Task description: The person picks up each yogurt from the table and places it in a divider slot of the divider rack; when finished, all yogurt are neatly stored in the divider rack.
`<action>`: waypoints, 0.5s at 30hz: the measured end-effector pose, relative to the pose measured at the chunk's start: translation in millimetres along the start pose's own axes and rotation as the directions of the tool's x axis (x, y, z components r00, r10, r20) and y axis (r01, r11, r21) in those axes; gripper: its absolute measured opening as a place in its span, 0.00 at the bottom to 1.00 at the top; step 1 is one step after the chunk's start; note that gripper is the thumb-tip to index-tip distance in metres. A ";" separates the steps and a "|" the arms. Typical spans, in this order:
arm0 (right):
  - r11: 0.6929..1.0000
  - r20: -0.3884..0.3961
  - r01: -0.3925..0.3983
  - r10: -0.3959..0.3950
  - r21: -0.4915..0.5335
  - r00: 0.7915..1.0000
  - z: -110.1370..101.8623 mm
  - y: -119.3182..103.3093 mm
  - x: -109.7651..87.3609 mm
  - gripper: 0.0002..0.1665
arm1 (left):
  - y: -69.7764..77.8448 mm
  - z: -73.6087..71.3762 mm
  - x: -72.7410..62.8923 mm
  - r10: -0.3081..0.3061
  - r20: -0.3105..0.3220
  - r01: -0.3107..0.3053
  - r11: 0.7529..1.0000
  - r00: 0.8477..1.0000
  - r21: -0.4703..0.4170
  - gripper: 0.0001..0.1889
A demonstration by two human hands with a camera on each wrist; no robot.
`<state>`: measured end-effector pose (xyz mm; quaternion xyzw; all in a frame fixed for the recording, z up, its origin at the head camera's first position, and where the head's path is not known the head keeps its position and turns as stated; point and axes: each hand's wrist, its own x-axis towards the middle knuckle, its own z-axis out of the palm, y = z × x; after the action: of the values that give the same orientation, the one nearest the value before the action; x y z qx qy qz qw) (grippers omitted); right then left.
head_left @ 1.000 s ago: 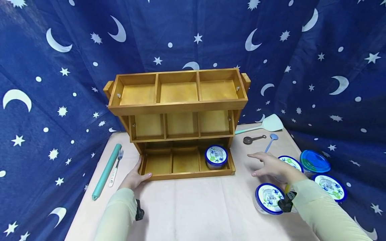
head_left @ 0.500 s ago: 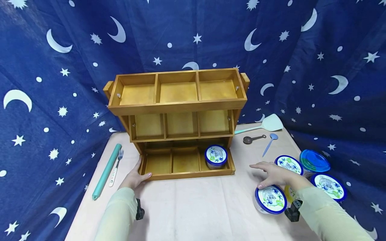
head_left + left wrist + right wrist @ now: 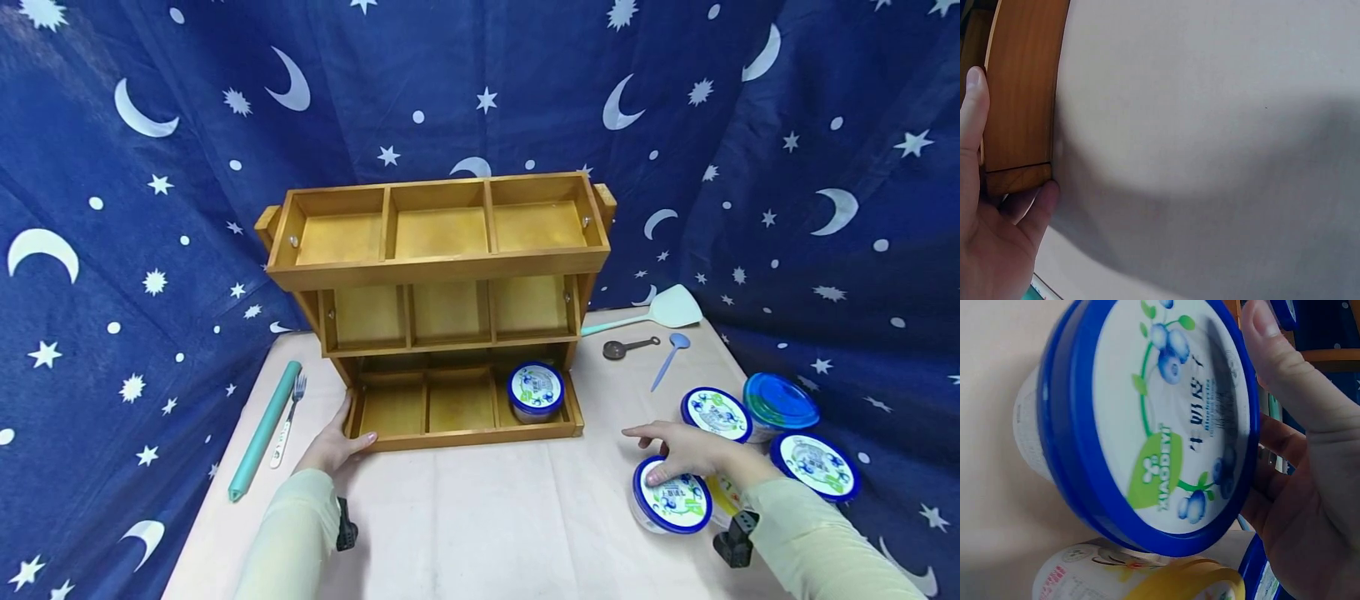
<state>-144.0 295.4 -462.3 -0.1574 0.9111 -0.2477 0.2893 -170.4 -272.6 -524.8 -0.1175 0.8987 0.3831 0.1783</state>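
Note:
My left hand (image 3: 330, 442) holds the front left corner of a three-tier wooden rack (image 3: 438, 268), its thumb over the bottom tray's front board and its fingertips (image 3: 1047, 190) around the corner. On the right, my right hand (image 3: 693, 450) hovers at a round tub with a blue-rimmed lid (image 3: 678, 504) standing on the table. The thumb lies over the lid's far edge in the head view, while the index finger stretches out to the left past the tub. Other fingers are partly hidden behind the lid in the right wrist view. A matching tub (image 3: 536, 390) sits in the bottom tray's right compartment.
Beside my right forearm are more tubs (image 3: 716, 414), a blue-lidded one (image 3: 782, 400) and a yellow-lidded container (image 3: 1188, 584). A turner (image 3: 675, 307), measuring spoon (image 3: 617, 350) and blue spoon (image 3: 678, 342) lie behind. At left are a teal roll (image 3: 264, 432) and a fork (image 3: 287, 425).
My right hand has drawn back toward me, from beyond the near blue-rimmed tub to its lid. The left hand stays on the rack's corner.

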 end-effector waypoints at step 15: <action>0.996 0.018 0.020 -0.022 0.091 1.000 13.7 4.4 5.8 0.45 | -1.5 0.6 -1.7 0.021 -0.019 -0.021 1.000 1.000 -0.020 0.54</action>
<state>-140.9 291.5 -477.0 -0.1559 0.8945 -0.2902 0.3023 -168.2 -273.0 -525.5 -0.1134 0.8977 0.3927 0.1648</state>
